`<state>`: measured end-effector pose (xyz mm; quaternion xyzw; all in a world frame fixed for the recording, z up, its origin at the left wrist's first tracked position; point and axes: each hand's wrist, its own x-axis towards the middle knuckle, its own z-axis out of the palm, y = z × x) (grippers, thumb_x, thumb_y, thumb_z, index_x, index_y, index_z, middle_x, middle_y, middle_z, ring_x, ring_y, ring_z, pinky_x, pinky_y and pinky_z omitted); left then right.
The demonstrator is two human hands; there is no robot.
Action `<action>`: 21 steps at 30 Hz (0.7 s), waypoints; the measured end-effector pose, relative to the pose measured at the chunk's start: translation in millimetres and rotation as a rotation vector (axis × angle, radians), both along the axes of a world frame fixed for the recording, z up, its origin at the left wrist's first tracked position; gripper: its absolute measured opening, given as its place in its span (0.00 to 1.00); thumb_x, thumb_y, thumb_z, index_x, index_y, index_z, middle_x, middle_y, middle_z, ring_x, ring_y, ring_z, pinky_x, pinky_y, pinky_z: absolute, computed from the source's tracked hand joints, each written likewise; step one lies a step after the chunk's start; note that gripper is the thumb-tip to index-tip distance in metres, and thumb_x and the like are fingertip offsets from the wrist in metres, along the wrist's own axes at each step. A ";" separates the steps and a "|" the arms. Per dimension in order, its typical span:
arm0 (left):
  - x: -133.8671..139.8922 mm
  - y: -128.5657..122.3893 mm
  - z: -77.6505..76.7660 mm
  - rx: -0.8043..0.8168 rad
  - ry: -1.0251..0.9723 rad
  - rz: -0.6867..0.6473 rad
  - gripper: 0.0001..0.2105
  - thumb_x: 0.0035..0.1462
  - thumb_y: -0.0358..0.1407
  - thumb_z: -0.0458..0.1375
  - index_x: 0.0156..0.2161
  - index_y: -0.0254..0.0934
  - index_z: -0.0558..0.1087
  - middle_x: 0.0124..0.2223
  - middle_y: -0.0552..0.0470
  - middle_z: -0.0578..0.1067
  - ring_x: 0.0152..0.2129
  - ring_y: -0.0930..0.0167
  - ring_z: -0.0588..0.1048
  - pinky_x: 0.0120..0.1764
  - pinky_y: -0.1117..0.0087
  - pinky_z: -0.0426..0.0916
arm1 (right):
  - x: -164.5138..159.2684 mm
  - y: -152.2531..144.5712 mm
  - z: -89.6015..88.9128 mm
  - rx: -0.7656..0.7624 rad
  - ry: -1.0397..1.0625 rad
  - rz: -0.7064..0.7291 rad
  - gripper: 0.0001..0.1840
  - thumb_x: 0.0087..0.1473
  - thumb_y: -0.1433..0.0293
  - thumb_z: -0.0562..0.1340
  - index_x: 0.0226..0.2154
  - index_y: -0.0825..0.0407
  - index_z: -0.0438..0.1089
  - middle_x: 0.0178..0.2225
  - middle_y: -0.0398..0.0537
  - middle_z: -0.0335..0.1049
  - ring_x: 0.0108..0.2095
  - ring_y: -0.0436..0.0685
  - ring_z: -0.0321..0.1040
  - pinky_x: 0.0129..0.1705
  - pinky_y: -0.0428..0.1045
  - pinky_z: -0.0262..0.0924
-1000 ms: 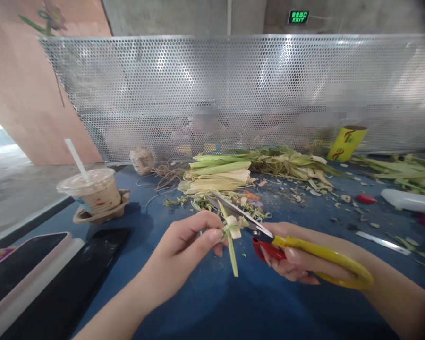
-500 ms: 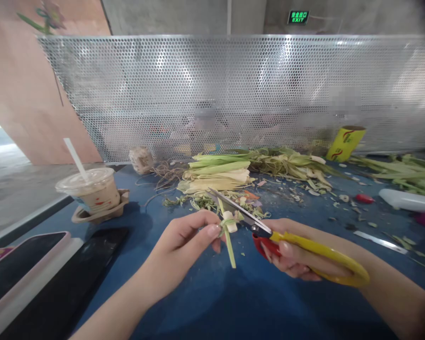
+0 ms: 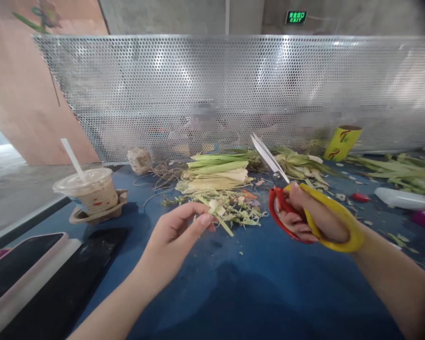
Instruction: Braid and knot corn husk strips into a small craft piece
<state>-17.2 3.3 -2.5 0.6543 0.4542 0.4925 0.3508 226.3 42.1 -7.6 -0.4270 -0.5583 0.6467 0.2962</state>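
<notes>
Between thumb and fingers, my left hand [image 3: 182,231] pinches a small piece of knotted corn husk [image 3: 219,215], pale with green strips sticking out. My right hand [image 3: 304,215] grips scissors [image 3: 274,165] by their red and yellow handles, blades pointing up and to the left. The scissors are apart from the husk piece. Behind the left fingertips lies a heap of shredded husk trimmings [image 3: 246,217]. A stack of flat green and cream corn husks [image 3: 217,172] rests just beyond it.
At left stand a lidded drink cup [image 3: 92,191] in a cardboard holder, a phone [image 3: 28,264] and a dark flat slab [image 3: 74,278]. A ball of twine [image 3: 140,160] sits at the back. A yellow tube [image 3: 343,143] leans near the perforated metal screen [image 3: 233,85].
The scissors have moved up and away from the knotted husk, their blades now pointing more upward. My left hand has shifted slightly left and up with the husk piece.
</notes>
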 end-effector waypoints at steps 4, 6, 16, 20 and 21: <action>3.8 0.0 -1.4 0.022 -0.040 0.084 0.06 0.50 0.37 0.58 0.28 0.36 0.73 0.26 0.53 0.76 0.26 0.72 0.72 0.30 0.75 0.66 | -0.9 -4.7 -1.6 0.199 -0.017 0.251 0.25 0.49 0.45 0.51 0.26 0.51 0.51 0.19 0.34 0.45 0.16 0.42 0.39 0.14 0.39 0.40; 5.3 0.4 -3.2 0.041 -0.141 0.124 0.06 0.50 0.37 0.58 0.30 0.36 0.73 0.28 0.52 0.77 0.29 0.71 0.74 0.34 0.74 0.67 | -3.6 -8.8 -4.8 0.297 -0.014 0.339 0.23 0.51 0.47 0.51 0.28 0.51 0.51 0.21 0.36 0.47 0.18 0.43 0.43 0.16 0.40 0.44; 0.9 3.2 -10.3 0.103 -0.326 0.132 0.03 0.51 0.35 0.59 0.32 0.39 0.72 0.27 0.57 0.76 0.29 0.75 0.74 0.36 0.77 0.67 | 0.5 -11.1 -7.8 0.184 -0.085 0.508 0.24 0.52 0.48 0.50 0.31 0.53 0.54 0.24 0.38 0.48 0.20 0.43 0.46 0.18 0.41 0.45; 1.9 2.8 -10.5 0.133 -0.311 0.111 0.04 0.51 0.35 0.59 0.33 0.37 0.72 0.30 0.55 0.77 0.30 0.73 0.75 0.37 0.75 0.69 | -2.2 -16.4 -3.8 0.163 -0.109 0.526 0.24 0.50 0.47 0.51 0.30 0.52 0.52 0.23 0.37 0.46 0.20 0.43 0.45 0.18 0.40 0.44; 2.2 3.0 -10.6 0.134 -0.309 0.105 0.04 0.51 0.34 0.59 0.34 0.37 0.72 0.30 0.54 0.77 0.30 0.73 0.76 0.37 0.75 0.69 | -2.6 -16.7 -4.0 0.156 -0.099 0.530 0.24 0.50 0.47 0.52 0.30 0.52 0.52 0.23 0.37 0.46 0.20 0.43 0.45 0.18 0.40 0.44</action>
